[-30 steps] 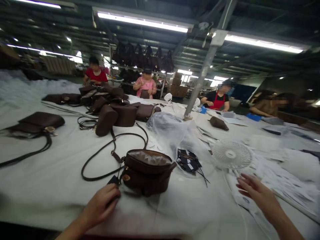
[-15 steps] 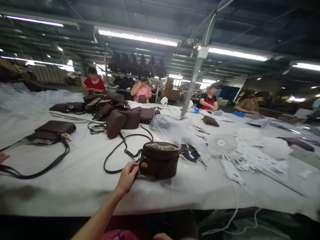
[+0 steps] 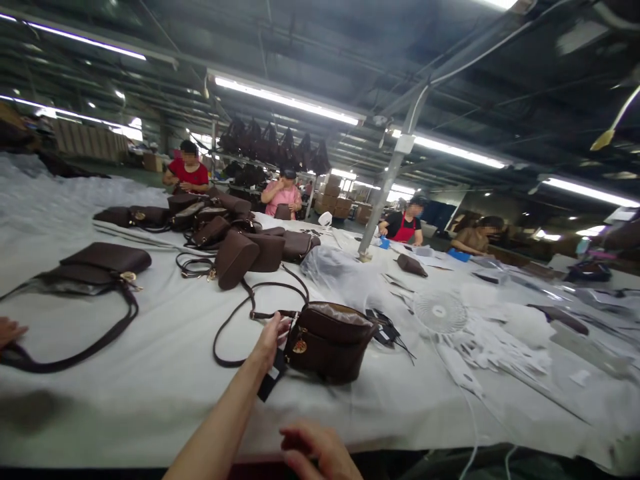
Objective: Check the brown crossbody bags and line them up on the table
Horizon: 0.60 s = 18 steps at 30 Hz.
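A dark brown handbag (image 3: 330, 350) stands upright on the white-covered table, its top unzipped and grey lining showing. A round gold charm (image 3: 299, 347) hangs on its front. My left hand (image 3: 273, 339) is at the bag's left side, fingers apart and extended next to the strap's end. Below that hand a black hang tag (image 3: 273, 375) dangles beside the bag. The long brown strap (image 3: 216, 340) loops away on the table to the left. In front of the bag, near the table edge, my right hand (image 3: 320, 448) is open with bent fingers, holding nothing.
Several brown bags (image 3: 237, 257) are piled behind. Another bag (image 3: 105, 260) lies left, beside a co-worker's hand (image 3: 11, 331). Clear plastic (image 3: 340, 273), black tags (image 3: 387, 330), a white fan (image 3: 440, 311) and white scraps (image 3: 505, 340) lie right. A pole (image 3: 383, 207) rises behind.
My left hand has loosened from its pinch and slid up along the bag's side; the black tag shows below it. My right hand has come up into view. The camera view has tilted.
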### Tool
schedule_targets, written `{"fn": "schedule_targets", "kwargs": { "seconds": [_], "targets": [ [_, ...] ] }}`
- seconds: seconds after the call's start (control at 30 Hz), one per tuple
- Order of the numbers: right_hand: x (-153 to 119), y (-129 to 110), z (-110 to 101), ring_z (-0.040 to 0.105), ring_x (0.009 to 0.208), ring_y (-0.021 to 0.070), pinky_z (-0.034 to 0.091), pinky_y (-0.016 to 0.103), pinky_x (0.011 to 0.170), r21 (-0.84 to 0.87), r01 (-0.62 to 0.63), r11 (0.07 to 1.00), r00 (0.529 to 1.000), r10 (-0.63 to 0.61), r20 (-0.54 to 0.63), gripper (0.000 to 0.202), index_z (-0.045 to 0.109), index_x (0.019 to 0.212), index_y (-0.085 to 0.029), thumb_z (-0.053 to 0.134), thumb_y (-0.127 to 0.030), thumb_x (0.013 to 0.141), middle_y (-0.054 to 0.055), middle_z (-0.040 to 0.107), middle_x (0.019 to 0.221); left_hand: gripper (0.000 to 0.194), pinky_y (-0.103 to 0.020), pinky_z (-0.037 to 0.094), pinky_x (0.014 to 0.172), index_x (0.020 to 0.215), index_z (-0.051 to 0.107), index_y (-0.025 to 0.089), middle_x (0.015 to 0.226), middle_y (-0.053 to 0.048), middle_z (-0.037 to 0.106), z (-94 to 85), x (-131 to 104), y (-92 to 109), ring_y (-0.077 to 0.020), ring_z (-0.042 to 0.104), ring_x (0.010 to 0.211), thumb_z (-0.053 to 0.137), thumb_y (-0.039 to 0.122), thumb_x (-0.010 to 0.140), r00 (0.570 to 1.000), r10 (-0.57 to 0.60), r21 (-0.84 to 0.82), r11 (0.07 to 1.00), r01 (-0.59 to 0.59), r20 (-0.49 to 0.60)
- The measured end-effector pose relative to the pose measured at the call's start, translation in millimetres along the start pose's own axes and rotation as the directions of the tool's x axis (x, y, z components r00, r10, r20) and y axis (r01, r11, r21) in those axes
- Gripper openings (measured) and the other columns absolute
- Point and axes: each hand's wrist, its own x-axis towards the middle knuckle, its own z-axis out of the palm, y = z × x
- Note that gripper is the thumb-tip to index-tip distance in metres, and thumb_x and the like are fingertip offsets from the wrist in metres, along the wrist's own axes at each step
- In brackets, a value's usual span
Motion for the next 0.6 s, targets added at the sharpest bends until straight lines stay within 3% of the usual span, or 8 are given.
{"fn": "schedule_targets", "kwargs": {
  "seconds": [0.13, 0.2, 0.33, 0.37, 0.47, 0.53, 0.6],
  "targets": [
    [40.4, -41.0, -47.2, 0.067, 0.083, 0.0206, 0.052, 0.030, 0.083, -0.094, 0.135, 0.986, 0.979, -0.147, -0.139, 0.021, 0.068, 0.106, -0.028, 0.057, -0.031, 0.088, 0.003, 0.073, 0.093, 0.018, -0.033, 0.051, 0.081, 0.097, 0.059, 0.017, 0.108, -0.012, 0.070, 7.8, 12.0, 28.9, -0.0200, 0.067, 0.094, 0.060, 0.032, 0.086, 0.997, 0.070, -0.236, 0.970, -0.058, 0.044],
    [70.1, -63.1, -77.1, 0.066, 0.083, 0.0204, 0.052, 0.029, 0.078, -0.141, 0.174, 0.975, 0.952, -0.202, -0.228, 0.018, 0.068, 0.099, -0.026, 0.053, -0.032, 0.090, 0.004, 0.071, 0.092, 0.024, -0.030, 0.051, 0.079, 0.103, 0.057, 0.019, 0.102, -0.009, 0.071, 13.8, 11.5, 44.9, -0.0177, 0.068, 0.088, 0.065, 0.027, 0.082, 0.988, 0.144, -0.282, 0.951, -0.124, 0.051],
    [154.9, -95.8, -123.4, 0.063, 0.101, 0.0264, 0.049, 0.037, 0.086, -0.303, 0.129, 0.944, 0.872, -0.253, -0.419, 0.036, 0.062, 0.117, -0.022, 0.058, -0.039, 0.085, 0.009, 0.068, 0.110, 0.034, -0.027, 0.049, 0.070, 0.099, 0.064, 0.015, 0.081, -0.004, 0.070, 29.7, 2.6, 72.2, -0.0163, 0.065, 0.074, 0.075, 0.030, 0.070, 0.938, 0.318, -0.103, 0.946, -0.306, 0.139],
    [178.2, -100.8, -129.4, 0.063, 0.103, 0.0282, 0.049, 0.039, 0.086, -0.346, 0.078, 0.935, 0.879, -0.228, -0.420, 0.046, 0.059, 0.121, -0.020, 0.062, -0.043, 0.082, 0.011, 0.068, 0.111, 0.030, -0.026, 0.048, 0.067, 0.092, 0.066, 0.014, 0.076, -0.003, 0.069, 33.6, 0.3, 76.9, -0.0158, 0.064, 0.070, 0.075, 0.030, 0.068, 0.924, 0.341, -0.032, 0.940, -0.341, 0.173],
    [237.9, -110.5, -135.1, 0.066, 0.091, 0.0257, 0.050, 0.035, 0.078, -0.453, 0.019, 0.891, 0.978, -0.111, -0.178, 0.057, 0.058, 0.124, -0.014, 0.067, -0.044, 0.077, 0.012, 0.071, 0.099, 0.019, -0.025, 0.044, 0.058, 0.076, 0.065, 0.013, 0.065, -0.001, 0.065, 42.7, -3.9, 83.5, -0.0145, 0.059, 0.060, 0.074, 0.024, 0.063, 0.904, 0.342, 0.104, 0.920, -0.378, 0.257],
    [262.3, -114.4, -133.9, 0.066, 0.088, 0.0228, 0.049, 0.031, 0.077, -0.493, 0.080, 0.866, 0.995, -0.097, -0.010, 0.058, 0.056, 0.127, -0.012, 0.069, -0.035, 0.075, 0.010, 0.071, 0.097, 0.017, -0.026, 0.044, 0.056, 0.075, 0.064, 0.014, 0.061, 0.000, 0.062, 46.4, -4.4, 82.6, -0.0139, 0.057, 0.056, 0.072, 0.021, 0.062, 0.902, 0.335, 0.113, 0.920, -0.376, 0.273],
    [273.6, -117.6, -132.8, 0.066, 0.089, 0.0215, 0.049, 0.029, 0.077, -0.498, 0.133, 0.857, 0.991, -0.114, 0.069, 0.063, 0.056, 0.129, -0.015, 0.072, -0.032, 0.070, 0.009, 0.071, 0.102, 0.016, -0.027, 0.045, 0.054, 0.076, 0.063, 0.015, 0.058, 0.002, 0.059, 48.8, -4.3, 79.6, -0.0139, 0.056, 0.052, 0.070, 0.023, 0.063, 0.911, 0.343, 0.124, 0.918, -0.377, 0.231]
  ]
}}
